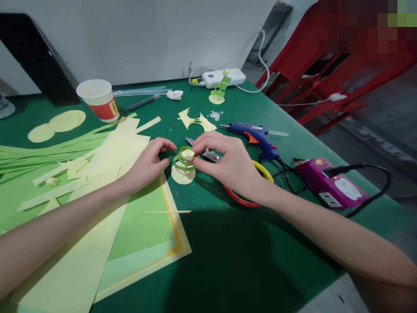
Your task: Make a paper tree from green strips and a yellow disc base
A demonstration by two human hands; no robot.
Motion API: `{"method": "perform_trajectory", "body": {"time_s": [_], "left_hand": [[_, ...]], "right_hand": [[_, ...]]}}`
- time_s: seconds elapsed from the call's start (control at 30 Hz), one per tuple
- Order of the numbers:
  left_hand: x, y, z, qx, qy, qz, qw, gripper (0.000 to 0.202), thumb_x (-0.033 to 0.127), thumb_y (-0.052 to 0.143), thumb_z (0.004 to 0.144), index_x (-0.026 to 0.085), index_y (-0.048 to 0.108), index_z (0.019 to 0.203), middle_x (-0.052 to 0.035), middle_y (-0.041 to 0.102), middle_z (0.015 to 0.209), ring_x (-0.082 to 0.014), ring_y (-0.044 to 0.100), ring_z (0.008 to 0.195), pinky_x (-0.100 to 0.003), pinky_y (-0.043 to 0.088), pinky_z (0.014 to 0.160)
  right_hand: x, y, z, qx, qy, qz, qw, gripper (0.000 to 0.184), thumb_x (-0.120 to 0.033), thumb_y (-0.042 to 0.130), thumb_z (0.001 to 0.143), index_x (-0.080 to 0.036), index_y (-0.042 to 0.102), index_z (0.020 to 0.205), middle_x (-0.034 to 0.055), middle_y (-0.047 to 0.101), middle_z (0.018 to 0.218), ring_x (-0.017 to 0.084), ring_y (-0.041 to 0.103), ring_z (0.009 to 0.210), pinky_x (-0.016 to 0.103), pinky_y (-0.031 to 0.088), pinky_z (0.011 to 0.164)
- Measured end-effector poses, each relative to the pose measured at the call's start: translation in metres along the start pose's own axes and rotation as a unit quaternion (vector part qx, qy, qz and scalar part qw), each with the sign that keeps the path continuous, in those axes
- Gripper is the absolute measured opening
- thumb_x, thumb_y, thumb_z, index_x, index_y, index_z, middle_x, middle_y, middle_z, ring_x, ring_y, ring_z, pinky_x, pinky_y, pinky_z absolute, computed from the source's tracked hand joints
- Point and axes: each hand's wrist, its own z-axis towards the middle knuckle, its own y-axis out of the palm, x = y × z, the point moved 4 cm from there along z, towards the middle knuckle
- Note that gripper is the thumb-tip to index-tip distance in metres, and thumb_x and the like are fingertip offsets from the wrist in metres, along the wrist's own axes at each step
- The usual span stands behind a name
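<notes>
A small paper piece (183,165) stands on the green table (228,252): green strip loops on a pale yellow disc, with a small yellow bit on top. My right hand (224,163) pinches that yellow top bit between thumb and fingers. My left hand (148,163) is curled beside the piece on the left, with its fingertips at the green loops. Scissors (243,191) with yellow and red handles lie under my right hand.
A blue glue gun (257,137) and a magenta power strip (329,182) lie to the right. Yellow and green paper sheets and strips (97,174) cover the left. A paper cup (97,99), a marker (145,102), a white power bank (224,77) and a second paper piece (218,92) sit at the back.
</notes>
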Motion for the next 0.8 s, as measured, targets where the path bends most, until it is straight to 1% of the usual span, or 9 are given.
{"method": "perform_trajectory", "body": {"time_s": [0.23, 0.37, 0.47, 0.57, 0.7, 0.8], "left_hand": [[0.0044, 0.0018, -0.001, -0.003, 0.003, 0.0, 1.0, 0.018, 0.015, 0.051, 0.077, 0.019, 0.049, 0.095, -0.0004, 0.053, 0.084, -0.015, 0.053, 0.082, -0.03, 0.043, 0.076], [0.0066, 0.0028, -0.0015, -0.01, 0.005, 0.006, 1.0, 0.019, 0.022, 0.056, 0.079, 0.019, 0.05, 0.097, -0.0007, 0.057, 0.087, -0.0149, 0.055, 0.083, -0.028, 0.044, 0.074], [0.0063, 0.0034, -0.001, -0.014, -0.002, 0.01, 1.0, 0.023, 0.025, 0.059, 0.078, 0.019, 0.051, 0.099, -0.0019, 0.062, 0.092, -0.0165, 0.057, 0.087, -0.029, 0.044, 0.077], [0.0049, 0.0048, -0.0005, -0.027, -0.014, -0.013, 0.999, 0.026, 0.023, 0.059, 0.078, 0.019, 0.052, 0.103, -0.003, 0.065, 0.095, -0.0179, 0.06, 0.089, -0.03, 0.046, 0.078], [0.0039, 0.0071, -0.001, -0.05, -0.02, -0.073, 0.996, 0.03, 0.02, 0.058, 0.078, 0.018, 0.053, 0.107, -0.004, 0.069, 0.093, -0.0191, 0.063, 0.088, -0.032, 0.048, 0.078], [0.0028, 0.0079, -0.0017, -0.06, -0.027, -0.096, 0.993, 0.033, 0.018, 0.057, 0.077, 0.017, 0.053, 0.11, -0.0046, 0.07, 0.091, -0.0204, 0.064, 0.089, -0.034, 0.049, 0.08]], "right_hand": [[-0.0002, -0.0011, 0.0001, -0.002, 0.006, -0.001, 1.0, 0.013, -0.01, 0.06, 0.072, -0.018, 0.056, 0.063, -0.0006, 0.061, 0.067, 0.013, 0.054, 0.068, 0.026, 0.041, 0.063], [0.0007, -0.0013, 0.0, -0.002, 0.005, 0.0, 1.0, 0.012, -0.009, 0.061, 0.072, -0.017, 0.056, 0.064, -0.0002, 0.061, 0.068, 0.012, 0.054, 0.068, 0.026, 0.04, 0.062], [0.0012, -0.0009, -0.0001, -0.002, 0.003, 0.003, 1.0, 0.013, -0.008, 0.061, 0.072, -0.017, 0.057, 0.064, -0.0006, 0.061, 0.068, 0.012, 0.053, 0.068, 0.025, 0.04, 0.061], [0.0012, -0.0007, -0.0001, -0.004, 0.003, 0.004, 1.0, 0.013, -0.009, 0.061, 0.072, -0.018, 0.057, 0.064, -0.0007, 0.061, 0.068, 0.012, 0.054, 0.068, 0.025, 0.04, 0.061], [0.0015, -0.0007, -0.0002, -0.004, 0.004, -0.001, 1.0, 0.012, -0.01, 0.061, 0.073, -0.018, 0.057, 0.064, -0.0003, 0.062, 0.068, 0.013, 0.055, 0.069, 0.026, 0.041, 0.063], [0.0015, -0.0009, -0.0002, 0.0, -0.001, -0.006, 1.0, 0.012, -0.011, 0.061, 0.073, -0.017, 0.057, 0.064, -0.0002, 0.062, 0.069, 0.013, 0.055, 0.07, 0.025, 0.041, 0.063]]}}
